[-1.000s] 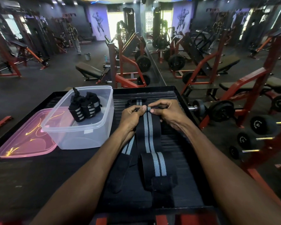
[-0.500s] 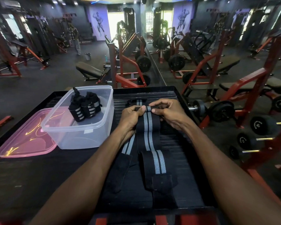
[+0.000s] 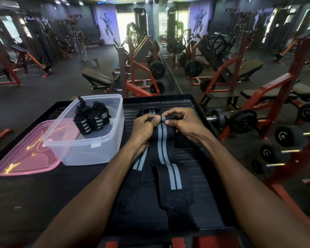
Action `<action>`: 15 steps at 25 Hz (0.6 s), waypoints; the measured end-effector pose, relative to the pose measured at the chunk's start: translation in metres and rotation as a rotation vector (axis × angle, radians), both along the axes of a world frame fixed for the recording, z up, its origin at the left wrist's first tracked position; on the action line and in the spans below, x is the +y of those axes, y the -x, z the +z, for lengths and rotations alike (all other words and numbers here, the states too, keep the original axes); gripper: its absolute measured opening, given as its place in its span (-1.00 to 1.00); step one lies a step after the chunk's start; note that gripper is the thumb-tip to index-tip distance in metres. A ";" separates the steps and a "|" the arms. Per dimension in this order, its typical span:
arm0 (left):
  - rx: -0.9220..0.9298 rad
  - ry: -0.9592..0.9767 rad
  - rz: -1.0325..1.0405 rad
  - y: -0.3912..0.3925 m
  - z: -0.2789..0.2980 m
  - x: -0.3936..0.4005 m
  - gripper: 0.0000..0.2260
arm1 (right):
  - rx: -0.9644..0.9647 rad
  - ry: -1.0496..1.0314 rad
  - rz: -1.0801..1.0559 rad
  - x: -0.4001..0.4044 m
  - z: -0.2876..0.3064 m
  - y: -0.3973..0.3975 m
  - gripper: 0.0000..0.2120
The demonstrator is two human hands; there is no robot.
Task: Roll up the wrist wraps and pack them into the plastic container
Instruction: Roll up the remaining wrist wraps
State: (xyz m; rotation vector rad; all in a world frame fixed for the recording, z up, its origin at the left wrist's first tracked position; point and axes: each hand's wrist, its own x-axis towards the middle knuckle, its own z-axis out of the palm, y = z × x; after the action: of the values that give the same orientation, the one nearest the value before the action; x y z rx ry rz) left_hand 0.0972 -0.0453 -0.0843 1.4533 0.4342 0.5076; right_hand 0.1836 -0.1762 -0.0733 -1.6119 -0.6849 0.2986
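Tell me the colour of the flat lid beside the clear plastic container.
Translucent pink lid, head view.

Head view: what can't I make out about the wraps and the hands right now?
- Rolled end of the striped wrap: mostly hidden under the left hand and right hand, so how tightly it is rolled is unclear.
- Second wrap: covered midway by the left forearm.
- Rolled wraps in the container: count unclear, they overlap.

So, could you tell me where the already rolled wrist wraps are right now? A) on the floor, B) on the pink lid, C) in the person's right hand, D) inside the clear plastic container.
D: the rolled wrist wraps stand inside the clear plastic container, beside the pink lid.
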 end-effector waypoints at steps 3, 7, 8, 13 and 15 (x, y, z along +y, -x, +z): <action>-0.043 -0.021 -0.002 0.001 0.002 0.000 -0.83 | 0.117 0.021 0.041 -0.001 0.001 0.000 -0.97; -0.050 0.135 -0.053 -0.002 0.001 -0.002 -0.92 | -0.033 0.022 -0.043 -0.003 0.001 0.000 -0.96; -0.048 0.197 -0.071 -0.003 0.000 -0.002 -0.88 | -0.057 -0.016 -0.048 -0.003 0.003 0.000 -0.95; -0.035 0.158 -0.063 -0.002 0.001 0.000 -0.90 | 0.007 -0.017 -0.038 0.000 0.000 0.001 -0.89; -0.040 0.098 -0.047 -0.001 0.000 0.001 -0.87 | 0.081 0.032 -0.024 0.002 -0.003 -0.001 -0.92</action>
State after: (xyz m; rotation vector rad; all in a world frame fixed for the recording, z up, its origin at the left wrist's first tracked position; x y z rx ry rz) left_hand 0.0984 -0.0447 -0.0847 1.3541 0.3869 0.4705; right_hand 0.1843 -0.1741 -0.0761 -1.6284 -0.6006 0.3568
